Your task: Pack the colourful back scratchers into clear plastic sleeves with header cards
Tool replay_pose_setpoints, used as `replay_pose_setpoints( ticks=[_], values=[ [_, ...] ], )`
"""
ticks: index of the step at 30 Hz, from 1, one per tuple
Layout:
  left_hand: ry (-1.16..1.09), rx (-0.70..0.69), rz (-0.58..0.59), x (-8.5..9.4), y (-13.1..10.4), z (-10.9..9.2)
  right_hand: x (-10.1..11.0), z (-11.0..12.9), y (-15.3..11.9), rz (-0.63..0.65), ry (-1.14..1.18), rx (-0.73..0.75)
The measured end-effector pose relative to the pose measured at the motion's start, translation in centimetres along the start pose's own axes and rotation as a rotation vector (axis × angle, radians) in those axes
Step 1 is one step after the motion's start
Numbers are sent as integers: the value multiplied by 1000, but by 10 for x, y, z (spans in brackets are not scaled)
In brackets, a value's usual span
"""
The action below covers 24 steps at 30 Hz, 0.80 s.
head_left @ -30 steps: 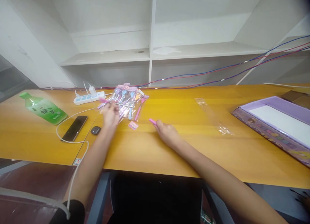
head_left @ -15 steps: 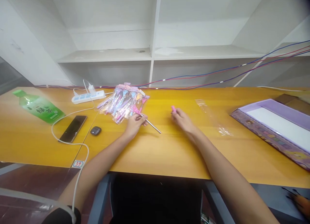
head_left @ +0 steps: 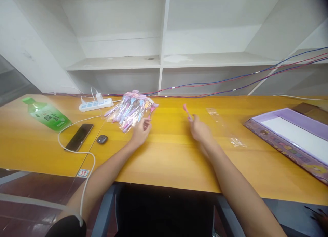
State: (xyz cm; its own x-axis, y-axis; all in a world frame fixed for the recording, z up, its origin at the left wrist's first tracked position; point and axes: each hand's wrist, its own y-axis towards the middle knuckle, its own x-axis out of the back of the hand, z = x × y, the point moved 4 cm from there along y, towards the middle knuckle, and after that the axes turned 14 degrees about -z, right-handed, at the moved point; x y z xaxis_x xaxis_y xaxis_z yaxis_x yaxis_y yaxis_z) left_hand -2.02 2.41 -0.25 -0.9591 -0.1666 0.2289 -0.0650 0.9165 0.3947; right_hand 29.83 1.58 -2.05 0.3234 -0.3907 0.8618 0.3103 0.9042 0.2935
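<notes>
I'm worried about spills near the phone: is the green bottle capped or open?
Capped: the green bottle has its green cap on; how tight, I cannot tell.

I watched through one head camera, facing forward and down. It overlooked the desk point(head_left: 166, 168) towards the shelves point(head_left: 217, 58).

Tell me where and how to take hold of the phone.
Pinch the phone by its two long edges, about midway, coming from above: it lies flat and is narrow across. I'd stay off its near end, where the white cable runs close.
</notes>
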Motion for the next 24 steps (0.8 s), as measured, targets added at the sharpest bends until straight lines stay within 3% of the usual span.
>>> replay_pose_setpoints(
  ticks=[2, 4, 6, 9, 14, 20, 24],
  values=[
    [285, -204, -85, 12, 8, -1, 8, -31, 12, -56, -135, -71],
    [500, -323, -121, 21, 16, 1, 12, -54, 19, -78, -230, -140],
    [630, -367, -81, 25, 23, 7, 12, -69, 22, -85, -294, -199],
    [748, -383, 54, 22, 25, 15, 13, -73, 23, -159, -315, -215],
    [923, -414, 101, 9, 20, 12, 22, -43, 18, -340, -273, -79],
    [919, -394, 34, 7, 21, 10, 15, 6, 8, -293, -90, 117],
    [768, -327, -16, 14, 25, 8, 3, 26, 0, -232, 166, 129]
  ],
)
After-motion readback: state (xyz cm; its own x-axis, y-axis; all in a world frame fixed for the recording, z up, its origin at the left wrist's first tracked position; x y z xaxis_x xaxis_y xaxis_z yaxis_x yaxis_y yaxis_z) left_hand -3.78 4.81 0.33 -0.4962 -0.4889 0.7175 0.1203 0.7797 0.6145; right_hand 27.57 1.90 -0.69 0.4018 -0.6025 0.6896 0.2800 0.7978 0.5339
